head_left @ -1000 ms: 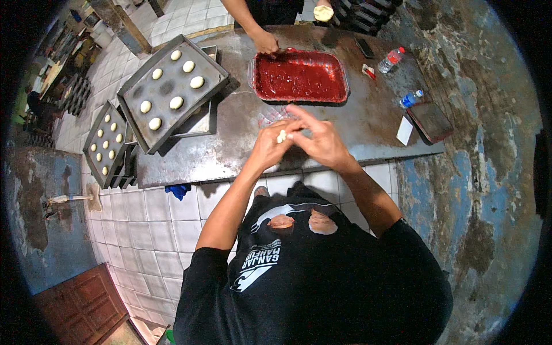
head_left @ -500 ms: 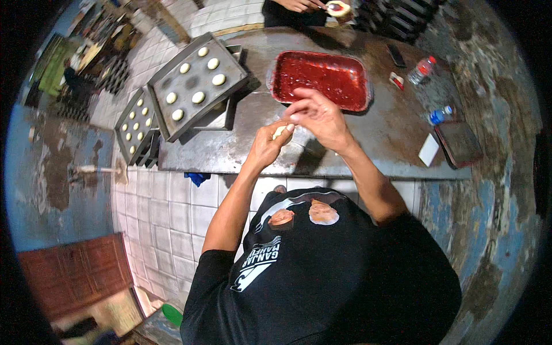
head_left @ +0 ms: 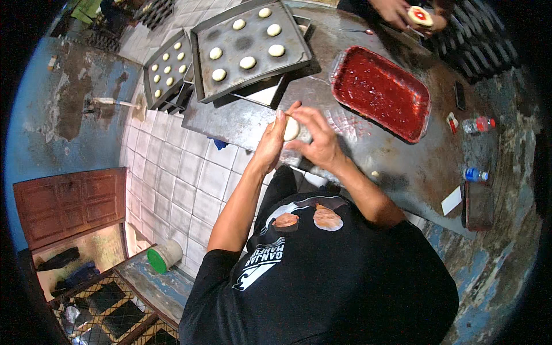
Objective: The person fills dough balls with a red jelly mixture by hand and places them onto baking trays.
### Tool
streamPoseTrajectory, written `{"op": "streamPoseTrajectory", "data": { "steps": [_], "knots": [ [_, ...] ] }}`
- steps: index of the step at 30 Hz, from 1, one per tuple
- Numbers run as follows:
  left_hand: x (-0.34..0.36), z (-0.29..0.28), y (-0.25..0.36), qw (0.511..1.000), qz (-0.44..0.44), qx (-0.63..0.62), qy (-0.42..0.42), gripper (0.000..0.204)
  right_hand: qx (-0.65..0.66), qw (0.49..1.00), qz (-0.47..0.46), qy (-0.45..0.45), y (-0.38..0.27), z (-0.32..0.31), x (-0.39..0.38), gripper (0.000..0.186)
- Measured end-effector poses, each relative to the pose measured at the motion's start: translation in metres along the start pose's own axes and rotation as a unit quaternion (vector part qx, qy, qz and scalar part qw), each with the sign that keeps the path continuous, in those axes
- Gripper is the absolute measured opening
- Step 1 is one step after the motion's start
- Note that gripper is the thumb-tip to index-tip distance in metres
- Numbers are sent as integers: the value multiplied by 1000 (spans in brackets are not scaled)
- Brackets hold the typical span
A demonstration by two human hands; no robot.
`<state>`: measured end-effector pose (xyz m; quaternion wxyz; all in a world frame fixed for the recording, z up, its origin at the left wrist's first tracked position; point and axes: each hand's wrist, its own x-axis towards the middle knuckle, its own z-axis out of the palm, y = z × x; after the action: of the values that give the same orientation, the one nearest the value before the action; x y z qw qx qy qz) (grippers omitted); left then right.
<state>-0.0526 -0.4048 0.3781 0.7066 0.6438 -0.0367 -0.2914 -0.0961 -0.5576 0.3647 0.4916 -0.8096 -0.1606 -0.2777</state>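
Note:
A smooth, pale dough ball (head_left: 291, 129) rests against the fingers of my left hand (head_left: 268, 145), which is closed on it above the table's near edge. My right hand (head_left: 322, 144) is at the ball's right side, fingers apart and curved, thumb below. Its fingertips come close to the left fingers; whether they press on the dough I cannot tell. Ahead and to the left, a dark metal baking tray (head_left: 244, 43) carries several similar dough balls. A rectangular dish of red filling (head_left: 382, 95) stands on the table to the right.
A second tray (head_left: 167, 70) of dough balls sits farther left. Across the table (head_left: 397, 167), another person's hands (head_left: 397, 14) hold dough with red filling. Bottles (head_left: 478, 125), a phone (head_left: 459, 95), a white card (head_left: 452, 200) and a dark wallet (head_left: 479, 206) are at the right.
My view has turned left, so trays and dish appear farther right. My right hand has come down beside the dough, which now shows as a round ball. The other person's hands have come together around their dough.

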Motion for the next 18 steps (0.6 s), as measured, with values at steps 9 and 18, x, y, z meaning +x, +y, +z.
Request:
{"op": "streamPoseTrajectory", "data": {
  "steps": [9, 18],
  "knots": [
    [106, -110, 25, 988, 27, -143, 48, 58, 468, 721, 511, -9, 51, 136, 117, 33],
    [154, -285, 28, 985, 101, -29, 140, 45, -238, 964, 57, -105, 277, 250, 283, 43]
  ]
}}
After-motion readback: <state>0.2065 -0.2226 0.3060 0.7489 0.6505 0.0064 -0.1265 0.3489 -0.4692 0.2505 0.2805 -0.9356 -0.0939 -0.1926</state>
